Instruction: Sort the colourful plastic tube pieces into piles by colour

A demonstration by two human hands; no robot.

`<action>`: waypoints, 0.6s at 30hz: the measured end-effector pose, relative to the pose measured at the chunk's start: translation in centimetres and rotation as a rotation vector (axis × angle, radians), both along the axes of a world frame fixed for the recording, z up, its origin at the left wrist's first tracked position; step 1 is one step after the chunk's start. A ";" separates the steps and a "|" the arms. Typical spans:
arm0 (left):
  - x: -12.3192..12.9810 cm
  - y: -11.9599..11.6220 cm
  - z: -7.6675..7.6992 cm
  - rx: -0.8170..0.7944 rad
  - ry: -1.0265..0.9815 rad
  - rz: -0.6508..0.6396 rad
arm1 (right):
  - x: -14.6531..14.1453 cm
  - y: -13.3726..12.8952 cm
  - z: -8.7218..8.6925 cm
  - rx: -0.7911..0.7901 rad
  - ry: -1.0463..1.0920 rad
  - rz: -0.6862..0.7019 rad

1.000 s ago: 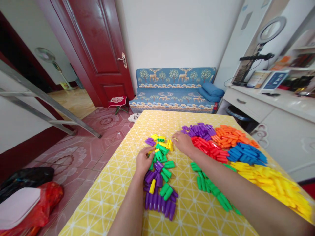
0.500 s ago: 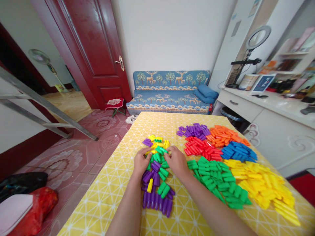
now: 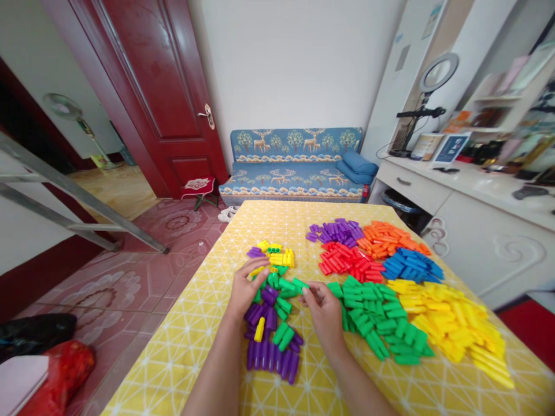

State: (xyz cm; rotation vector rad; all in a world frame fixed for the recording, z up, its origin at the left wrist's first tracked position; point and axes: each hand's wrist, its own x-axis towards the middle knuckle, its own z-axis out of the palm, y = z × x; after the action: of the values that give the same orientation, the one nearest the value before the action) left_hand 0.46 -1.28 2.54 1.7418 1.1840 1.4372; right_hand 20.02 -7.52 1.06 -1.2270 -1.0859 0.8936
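Observation:
My right hand (image 3: 323,306) pinches a green block (image 3: 300,285) between thumb and fingertips, just right of a mixed pile. My left hand (image 3: 248,285) rests at the pile's left side, fingers spread over yellow and green pieces; whether it grips one is hard to see. In the mixed pile, yellow blocks (image 3: 282,257) lie at the far end, green ones in the middle and purple blocks (image 3: 272,355) in a row at the near end. A single yellow block (image 3: 259,329) lies on the purple ones.
Right of my hands, sorted heaps sit on the yellow tablecloth (image 3: 208,323): green (image 3: 377,315), yellow (image 3: 455,318), blue (image 3: 414,266), red (image 3: 351,262), orange (image 3: 390,238) and purple (image 3: 338,232). A patterned sofa (image 3: 295,167) stands beyond the table.
My right hand has drawn back toward me and turned, now with a green block in its fingertips. My left hand has stayed near the pile, its fingers more spread.

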 end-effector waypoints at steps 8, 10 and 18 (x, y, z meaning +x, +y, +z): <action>2.8 -1.5 0.8 -0.183 0.041 -0.245 | -0.5 -0.2 -0.3 0.001 0.052 0.038; 2.7 -1.4 0.5 -0.162 0.045 -0.190 | -0.3 -0.3 -0.4 0.014 0.008 0.012; 1.1 -0.3 -0.6 -0.036 0.197 -0.025 | 2.6 -0.1 0.6 0.009 -0.449 0.152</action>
State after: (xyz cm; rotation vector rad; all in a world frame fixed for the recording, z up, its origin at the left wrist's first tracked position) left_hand 1.54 -1.61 1.90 1.9009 1.2755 1.2445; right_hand 22.62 -7.59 1.70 -1.3883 -1.5547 0.7404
